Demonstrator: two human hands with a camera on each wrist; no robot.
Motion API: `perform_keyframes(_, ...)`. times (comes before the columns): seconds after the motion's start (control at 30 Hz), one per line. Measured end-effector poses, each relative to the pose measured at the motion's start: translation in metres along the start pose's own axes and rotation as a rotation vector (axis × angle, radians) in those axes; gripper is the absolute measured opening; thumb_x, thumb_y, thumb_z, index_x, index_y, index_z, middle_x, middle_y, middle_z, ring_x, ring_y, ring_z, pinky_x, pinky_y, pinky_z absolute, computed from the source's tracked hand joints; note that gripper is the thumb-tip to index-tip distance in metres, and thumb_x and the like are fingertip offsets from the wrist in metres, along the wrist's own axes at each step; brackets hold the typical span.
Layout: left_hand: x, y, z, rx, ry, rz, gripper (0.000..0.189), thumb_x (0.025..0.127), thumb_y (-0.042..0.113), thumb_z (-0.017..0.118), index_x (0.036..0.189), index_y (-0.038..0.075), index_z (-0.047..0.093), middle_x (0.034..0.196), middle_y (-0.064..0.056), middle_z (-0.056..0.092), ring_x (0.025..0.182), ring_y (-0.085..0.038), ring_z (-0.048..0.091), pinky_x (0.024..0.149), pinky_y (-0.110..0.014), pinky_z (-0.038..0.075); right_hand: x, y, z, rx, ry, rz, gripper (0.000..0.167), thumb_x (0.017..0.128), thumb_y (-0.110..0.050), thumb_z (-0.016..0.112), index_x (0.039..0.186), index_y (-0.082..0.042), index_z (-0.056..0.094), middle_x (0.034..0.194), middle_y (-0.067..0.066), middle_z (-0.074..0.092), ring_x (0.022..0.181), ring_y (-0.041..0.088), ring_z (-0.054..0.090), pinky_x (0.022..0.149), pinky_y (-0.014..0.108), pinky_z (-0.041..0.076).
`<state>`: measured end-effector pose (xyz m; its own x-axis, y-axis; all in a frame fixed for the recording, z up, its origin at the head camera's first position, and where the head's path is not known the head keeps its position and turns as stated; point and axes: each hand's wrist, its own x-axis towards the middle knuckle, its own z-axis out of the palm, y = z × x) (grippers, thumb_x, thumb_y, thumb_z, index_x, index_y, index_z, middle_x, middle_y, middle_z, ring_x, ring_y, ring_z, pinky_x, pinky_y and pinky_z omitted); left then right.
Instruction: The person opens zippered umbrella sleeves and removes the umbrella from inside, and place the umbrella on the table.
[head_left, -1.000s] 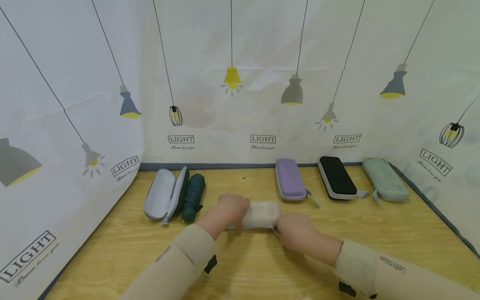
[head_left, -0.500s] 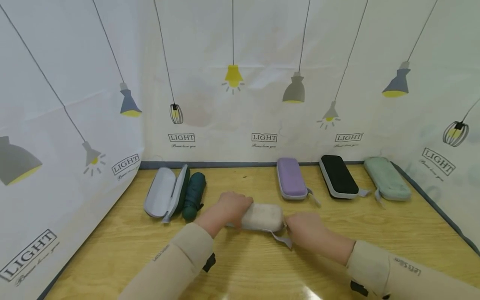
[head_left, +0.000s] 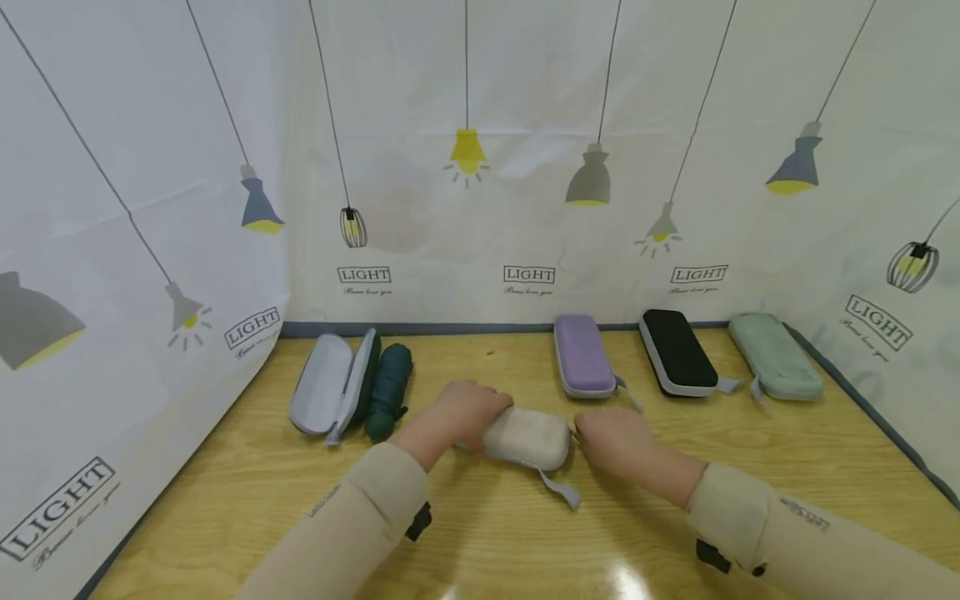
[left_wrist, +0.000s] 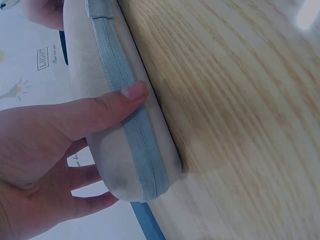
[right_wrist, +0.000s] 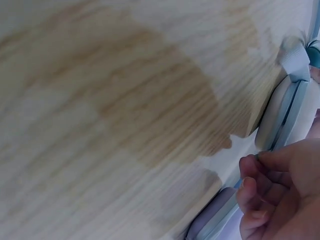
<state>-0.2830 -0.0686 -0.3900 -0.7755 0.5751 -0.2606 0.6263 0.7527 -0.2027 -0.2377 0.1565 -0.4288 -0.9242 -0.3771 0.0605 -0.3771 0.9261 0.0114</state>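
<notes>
A beige zip case (head_left: 532, 437) lies at a slant on the wooden table, its grey ribbon tab (head_left: 561, 490) hanging toward the front. My left hand (head_left: 471, 412) grips the case's left end. In the left wrist view the thumb (left_wrist: 132, 92) presses on the zip band, with the fingers behind the case. At the right end, my right hand (head_left: 618, 442) pinches a small zipper pull between thumb and index finger; the pull is mostly hidden. A dark slit shows along the zipper (right_wrist: 286, 117) in the right wrist view. The inside of the case is out of sight.
An opened case (head_left: 318, 383) with a pale inside stands at the left beside a folded dark green umbrella (head_left: 388, 390). A purple case (head_left: 585, 357), a black case (head_left: 678, 354) and a mint green case (head_left: 776, 357) lie along the back right. A printed cloth (head_left: 420, 208) hangs behind.
My right hand has travelled from the case's front right corner round its right end, pinching the zipper pull. The case has turned slightly, and its ribbon tab now shows at the front.
</notes>
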Motion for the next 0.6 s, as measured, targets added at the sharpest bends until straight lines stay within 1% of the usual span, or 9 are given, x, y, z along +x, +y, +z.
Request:
perform_keyframes(0.1,-0.001,0.0,-0.001,-0.001,0.001,0.008,0.082,0.067,0.04,0.09,0.139,0.024,0.052,0.127,0.003,0.06,0.112,-0.022,0.058,0.09,-0.04,0.049,0.004,0.002,-0.001,-0.018,0.027,-0.016,0.026,0.095,-0.015,0.06,0.07,-0.012,0.055,0.061,0.001,0.054,0.053,0.019,0.054,0.045,0.041,0.045)
perform_keyframes(0.23,-0.001,-0.001,0.0,-0.015,0.021,0.025,0.081,0.067,0.038,0.091,0.137,0.024,0.053,0.127,0.003,0.06,0.11,-0.023,0.058,0.089,-0.04,0.049,0.01,0.005,-0.002,-0.035,0.058,-0.045,0.027,0.095,-0.016,0.061,0.069,-0.014,0.055,0.06,0.0,0.053,0.053,0.018,0.053,0.046,0.04,0.044)
perform_keyframes(0.37,0.002,-0.001,0.001,-0.032,0.038,0.052,0.082,0.065,0.034,0.092,0.137,0.026,0.053,0.129,0.005,0.059,0.112,-0.022,0.057,0.09,-0.039,0.048,0.014,0.005,-0.003,-0.016,0.025,-0.041,0.024,0.095,-0.014,0.059,0.071,-0.014,0.055,0.063,0.0,0.055,0.055,0.017,0.053,0.047,0.04,0.045)
perform_keyframes(0.5,0.006,-0.002,0.003,-0.042,0.044,0.079,0.081,0.067,0.03,0.092,0.138,0.026,0.053,0.132,0.004,0.058,0.116,-0.022,0.055,0.094,-0.039,0.047,0.011,0.002,-0.005,0.013,-0.01,-0.04,0.023,0.094,-0.01,0.059,0.071,-0.014,0.055,0.064,0.0,0.054,0.057,0.015,0.052,0.048,0.04,0.045)
perform_keyframes(0.53,0.006,-0.003,0.004,-0.05,0.044,0.078,0.08,0.068,0.028,0.091,0.138,0.026,0.053,0.132,0.004,0.058,0.118,-0.023,0.054,0.095,-0.039,0.046,0.01,0.001,-0.005,0.018,-0.013,-0.046,0.023,0.093,-0.01,0.059,0.071,-0.014,0.054,0.063,0.0,0.053,0.056,0.015,0.051,0.048,0.039,0.044)
perform_keyframes(0.6,0.006,-0.005,0.005,-0.06,0.039,0.057,0.08,0.07,0.028,0.09,0.14,0.024,0.052,0.135,0.002,0.056,0.122,-0.024,0.052,0.097,-0.039,0.045,0.008,-0.002,-0.006,0.034,-0.017,-0.056,0.025,0.093,-0.01,0.06,0.069,-0.014,0.054,0.061,-0.001,0.051,0.055,0.014,0.048,0.048,0.038,0.043)
